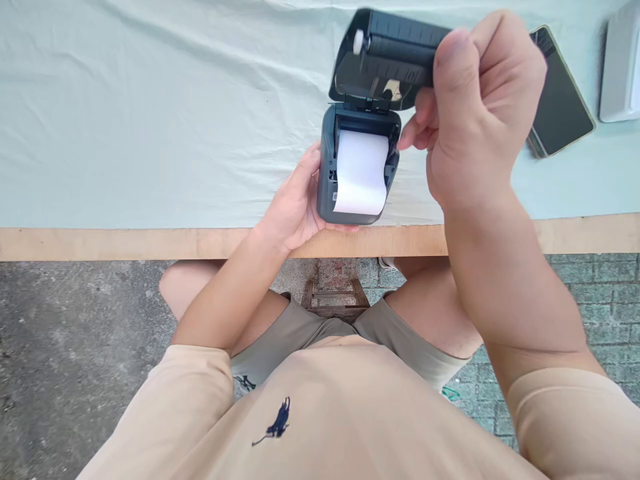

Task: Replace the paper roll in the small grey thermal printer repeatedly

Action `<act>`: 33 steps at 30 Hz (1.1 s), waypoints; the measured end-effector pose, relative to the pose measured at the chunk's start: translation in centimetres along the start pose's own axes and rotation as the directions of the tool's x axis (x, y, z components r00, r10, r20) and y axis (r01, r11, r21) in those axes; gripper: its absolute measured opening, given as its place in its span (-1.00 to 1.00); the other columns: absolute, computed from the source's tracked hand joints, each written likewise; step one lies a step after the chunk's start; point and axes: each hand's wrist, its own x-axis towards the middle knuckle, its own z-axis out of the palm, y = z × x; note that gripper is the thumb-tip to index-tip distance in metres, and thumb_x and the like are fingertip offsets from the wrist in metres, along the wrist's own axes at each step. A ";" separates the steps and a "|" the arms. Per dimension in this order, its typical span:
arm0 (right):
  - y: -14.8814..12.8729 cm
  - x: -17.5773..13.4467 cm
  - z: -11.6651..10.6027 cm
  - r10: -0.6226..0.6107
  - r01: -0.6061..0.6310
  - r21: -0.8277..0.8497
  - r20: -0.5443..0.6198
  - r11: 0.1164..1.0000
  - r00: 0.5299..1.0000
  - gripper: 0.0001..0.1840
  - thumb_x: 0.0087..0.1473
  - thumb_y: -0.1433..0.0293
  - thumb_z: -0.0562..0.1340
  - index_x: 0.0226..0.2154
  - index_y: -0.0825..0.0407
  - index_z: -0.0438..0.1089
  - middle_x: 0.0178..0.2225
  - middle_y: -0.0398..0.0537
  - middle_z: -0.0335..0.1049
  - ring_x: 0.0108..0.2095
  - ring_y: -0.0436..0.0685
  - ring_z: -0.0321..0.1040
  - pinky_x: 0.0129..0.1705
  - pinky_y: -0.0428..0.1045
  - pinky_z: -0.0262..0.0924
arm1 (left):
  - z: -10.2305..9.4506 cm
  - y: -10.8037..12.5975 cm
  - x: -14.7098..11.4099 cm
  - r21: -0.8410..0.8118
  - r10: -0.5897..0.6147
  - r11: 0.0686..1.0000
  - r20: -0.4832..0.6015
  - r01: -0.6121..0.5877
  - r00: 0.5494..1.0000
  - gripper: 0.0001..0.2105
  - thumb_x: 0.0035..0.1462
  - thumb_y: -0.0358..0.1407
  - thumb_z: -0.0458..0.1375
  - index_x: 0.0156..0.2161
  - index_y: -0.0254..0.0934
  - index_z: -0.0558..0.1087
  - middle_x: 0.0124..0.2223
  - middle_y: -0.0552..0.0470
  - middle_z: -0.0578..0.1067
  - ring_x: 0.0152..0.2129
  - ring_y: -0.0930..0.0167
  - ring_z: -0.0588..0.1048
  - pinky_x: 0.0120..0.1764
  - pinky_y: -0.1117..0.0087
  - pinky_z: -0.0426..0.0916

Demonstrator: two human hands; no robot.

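Pale cloth [150, 120], phone [565, 100] partly behind right hand [483, 107], white object [621, 70] farther right

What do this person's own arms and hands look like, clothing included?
The left hand and right hand are bare, with no glove, ring or watch showing. Both forearms are uncovered below short, loose beige sleeves, part of a beige shirt with a dark blue emblem.
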 end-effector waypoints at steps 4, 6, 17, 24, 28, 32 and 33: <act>-1.5 0.2 1.0 0.069 -0.068 -0.043 0.021 0.997 0.997 -0.58 0.68 -0.13 0.14 -0.16 -0.24 0.20 -0.11 0.00 0.38 -0.23 0.28 0.58 -0.42 0.12 0.32 | 0.1 0.4 0.0 0.009 -0.031 0.999 -0.016 0.031 0.999 -0.29 0.81 0.22 -0.13 0.76 0.01 0.39 0.29 -0.10 0.89 0.19 -0.12 0.93 -0.09 -0.04 0.97; -1.9 0.0 0.7 0.062 -0.060 -0.112 0.015 0.992 0.998 -0.74 0.63 0.06 0.16 -0.15 -0.23 0.26 -0.05 0.03 0.53 -0.25 0.29 0.58 -0.39 0.16 0.36 | 0.1 0.5 0.1 0.024 -0.045 0.999 -0.030 0.046 0.999 -0.26 0.81 0.25 -0.19 0.75 0.00 0.41 0.21 -0.11 0.90 0.16 -0.13 0.94 -0.13 -0.05 0.97; -4.8 -0.3 -0.2 0.154 0.272 -0.657 0.515 0.704 0.843 -0.73 0.32 0.44 0.37 -0.02 -0.19 0.71 -0.02 0.08 0.86 -0.06 0.52 0.70 -0.20 0.25 0.26 | 0.2 -0.3 -0.3 0.061 0.031 0.998 -0.074 -0.027 0.997 -0.42 0.79 0.17 0.04 0.67 0.10 0.47 0.43 -0.08 0.82 0.25 -0.16 0.92 -0.02 -0.15 0.97; -6.1 0.2 0.1 0.195 0.351 -0.697 0.575 0.625 0.795 -0.79 0.28 0.45 0.36 -0.30 -0.16 0.35 -0.22 0.09 0.74 -0.19 0.46 0.64 -0.27 0.25 0.23 | 0.3 -0.3 -0.6 0.097 0.048 0.994 -0.068 -0.041 0.996 -0.42 0.78 0.19 0.08 0.64 0.06 0.51 0.39 -0.09 0.83 0.17 -0.15 0.94 -0.08 -0.10 0.97; -6.7 0.5 -1.3 0.179 0.322 -0.616 0.613 0.719 0.770 -0.83 0.17 0.46 0.40 -0.24 -0.18 0.52 -0.20 0.00 0.70 -0.23 0.36 0.59 -0.16 0.28 0.41 | 0.6 0.1 -0.7 0.065 0.027 0.998 -0.091 -0.021 0.995 -0.42 0.81 0.16 0.00 0.62 0.01 0.53 0.37 -0.10 0.84 0.26 -0.17 0.91 0.00 -0.18 0.97; -5.3 -0.1 -4.3 -0.003 0.189 -0.357 0.462 0.915 0.887 -0.60 0.12 0.30 0.39 -0.01 -0.29 0.79 -0.07 -0.13 0.75 -0.40 0.15 0.38 -0.34 0.20 0.39 | 0.7 0.6 -0.4 0.040 -0.035 0.998 -0.098 0.039 0.995 -0.27 0.83 0.21 -0.25 0.63 -0.08 0.53 0.22 -0.14 0.88 0.25 -0.22 0.91 -0.11 -0.19 0.97; -4.4 -0.4 -5.1 -0.033 0.165 -0.297 0.402 0.941 0.915 -0.62 0.10 0.26 0.41 -0.03 -0.28 0.80 -0.06 -0.10 0.75 -0.40 0.15 0.37 -0.41 0.18 0.33 | 0.7 0.7 -0.4 0.032 -0.035 0.999 -0.093 0.038 0.995 -0.25 0.82 0.23 -0.26 0.63 -0.08 0.54 0.21 -0.13 0.88 0.26 -0.21 0.90 -0.12 -0.18 0.97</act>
